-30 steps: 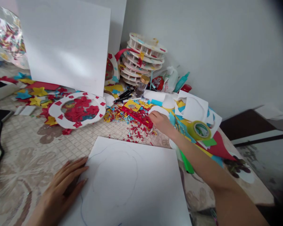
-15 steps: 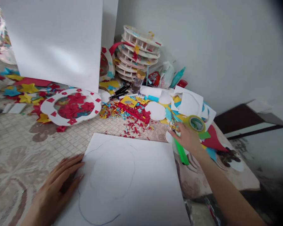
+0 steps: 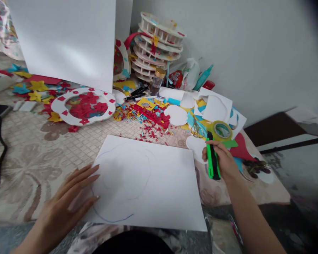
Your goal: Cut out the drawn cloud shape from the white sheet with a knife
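Observation:
A white board (image 3: 169, 183) with a wavy outline and an inner ring drawn on it lies at the table's front edge. My left hand (image 3: 71, 194) rests on its left side, fingers spread, the tips over the drawn line. To the right of the board, my right hand (image 3: 224, 158) grips a green and black box cutter (image 3: 212, 158), held above the table; whether its blade is out I cannot tell. Just behind the cutter lie gold-coloured scissors (image 3: 197, 130) and a roll of yellow tape (image 3: 221, 130). A white paper piece (image 3: 194, 144) is partly behind the cutter.
Red, yellow and blue scraps (image 3: 151, 123) cover the table's middle. A scalloped white ring (image 3: 58, 106) lies at the left, before a large upright white panel (image 3: 66, 42). At the back stand a tiered white structure (image 3: 159, 46) and a gold-lidded jar (image 3: 157, 79). A black cable (image 3: 1, 151) runs down the left.
My right hand has picked up the box cutter from beside the scissors and drawn it nearer. My left hand stays on the board with fingers spread more. The view has shifted down.

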The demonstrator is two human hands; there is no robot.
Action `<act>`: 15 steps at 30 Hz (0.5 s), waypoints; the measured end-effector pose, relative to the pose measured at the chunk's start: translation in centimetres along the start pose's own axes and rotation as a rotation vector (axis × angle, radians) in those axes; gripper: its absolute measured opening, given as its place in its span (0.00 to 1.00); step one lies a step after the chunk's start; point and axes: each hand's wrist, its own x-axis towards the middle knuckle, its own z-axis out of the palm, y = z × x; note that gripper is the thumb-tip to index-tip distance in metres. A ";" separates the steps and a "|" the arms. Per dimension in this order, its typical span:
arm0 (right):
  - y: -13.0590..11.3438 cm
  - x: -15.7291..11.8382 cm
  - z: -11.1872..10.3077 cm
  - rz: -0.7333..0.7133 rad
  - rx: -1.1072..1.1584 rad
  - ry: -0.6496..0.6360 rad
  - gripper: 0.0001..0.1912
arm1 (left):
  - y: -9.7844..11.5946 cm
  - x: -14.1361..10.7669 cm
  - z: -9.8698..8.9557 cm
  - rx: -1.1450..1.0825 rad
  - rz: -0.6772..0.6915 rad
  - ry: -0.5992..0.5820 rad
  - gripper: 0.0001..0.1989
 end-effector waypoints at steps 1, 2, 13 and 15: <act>-0.1 -0.1 0.3 -0.002 0.078 -0.014 0.13 | 0.5 -0.3 0.1 0.024 0.052 -0.044 0.26; -0.1 -0.2 0.5 -0.009 0.121 -0.024 0.14 | 1.1 -0.5 0.4 0.053 0.113 -0.097 0.29; 1.7 -1.2 4.2 -0.266 0.155 0.109 0.14 | 4.2 -2.5 1.4 0.262 0.321 -0.232 0.28; 1.5 -1.7 4.8 -0.301 -0.010 0.107 0.14 | 4.6 -3.4 1.0 0.219 0.262 -0.215 0.27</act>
